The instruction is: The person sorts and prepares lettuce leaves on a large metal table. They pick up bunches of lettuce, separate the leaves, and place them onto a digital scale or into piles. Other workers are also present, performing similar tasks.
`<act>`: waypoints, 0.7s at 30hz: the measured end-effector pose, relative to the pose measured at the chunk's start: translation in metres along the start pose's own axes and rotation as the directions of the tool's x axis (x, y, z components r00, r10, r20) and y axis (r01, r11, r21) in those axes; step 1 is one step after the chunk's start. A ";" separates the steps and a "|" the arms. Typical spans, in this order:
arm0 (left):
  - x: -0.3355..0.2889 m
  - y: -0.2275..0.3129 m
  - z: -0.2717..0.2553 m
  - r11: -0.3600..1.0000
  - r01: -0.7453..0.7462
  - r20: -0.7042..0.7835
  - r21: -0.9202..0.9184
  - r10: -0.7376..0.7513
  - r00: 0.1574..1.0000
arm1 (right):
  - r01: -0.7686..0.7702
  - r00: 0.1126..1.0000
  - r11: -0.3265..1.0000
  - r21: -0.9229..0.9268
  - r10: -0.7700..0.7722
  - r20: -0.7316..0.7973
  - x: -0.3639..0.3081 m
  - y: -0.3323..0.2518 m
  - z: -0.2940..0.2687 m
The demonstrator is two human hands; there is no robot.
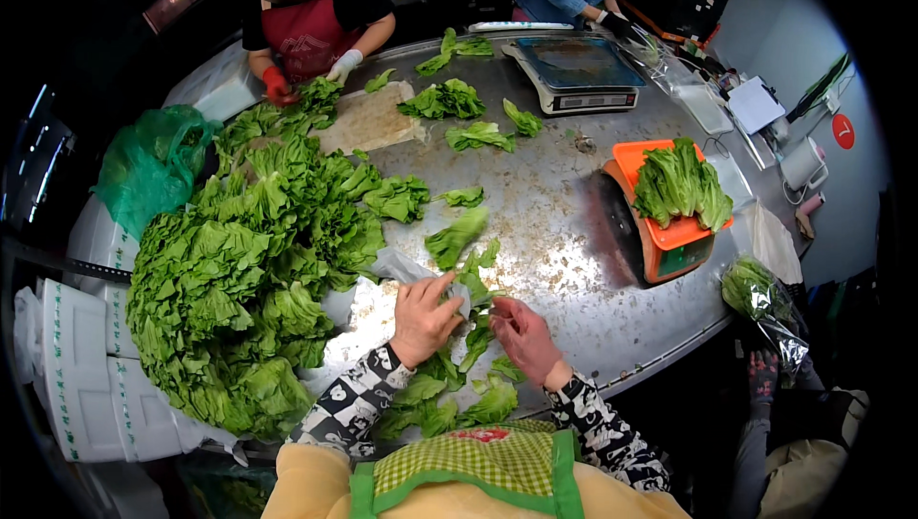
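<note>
My left hand (424, 320), fingers closed, is over a few lettuce leaves (475, 277) near the table's front. A strip of translucent plastic (390, 265) shows beside it, and whatever lies in its grip is mostly hidden. Just to the right, my right hand (526, 339) has curled fingers with the tips at the edge of those same leaves; what they pinch, if anything, cannot be made out. More loose leaves (486, 400) lie below the hands, against my checked apron (469, 471). A large heap of green lettuce (229, 280) fills the left side.
An orange scale (660, 253) carries a lettuce bunch (681, 184) at right; a flat scale (577, 74) stands farther back on the metal table (564, 184). A co-worker (316, 31) in a red apron handles leaves at far left. Another person's gloved hand (762, 375) is near bagged lettuce (760, 294).
</note>
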State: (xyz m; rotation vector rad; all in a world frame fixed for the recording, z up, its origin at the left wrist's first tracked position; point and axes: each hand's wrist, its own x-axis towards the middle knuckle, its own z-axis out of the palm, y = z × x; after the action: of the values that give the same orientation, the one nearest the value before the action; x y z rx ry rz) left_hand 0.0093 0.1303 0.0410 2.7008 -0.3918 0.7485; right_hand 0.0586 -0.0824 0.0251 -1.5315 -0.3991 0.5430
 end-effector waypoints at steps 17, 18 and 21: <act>-0.062 0.024 -0.063 0.676 0.307 -0.412 -0.670 -0.682 0.604 | 0.235 0.972 0.391 -0.890 -0.070 0.225 0.160 0.007 -0.057; -0.058 0.021 -0.074 0.689 0.287 -0.476 -0.666 -0.688 0.547 | 0.253 0.967 0.367 -0.895 -0.064 0.247 0.161 0.003 -0.051; -0.054 0.007 -0.101 0.736 0.295 -0.605 -0.610 -0.672 0.427 | 0.293 0.956 0.299 -0.908 -0.066 0.286 0.170 0.019 -0.053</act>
State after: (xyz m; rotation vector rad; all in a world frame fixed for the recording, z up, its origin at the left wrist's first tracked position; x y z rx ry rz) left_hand -0.0835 0.1709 0.0960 1.6267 0.4442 1.3743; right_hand 0.2272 -0.0312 -0.0095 -2.5553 -1.2155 0.2330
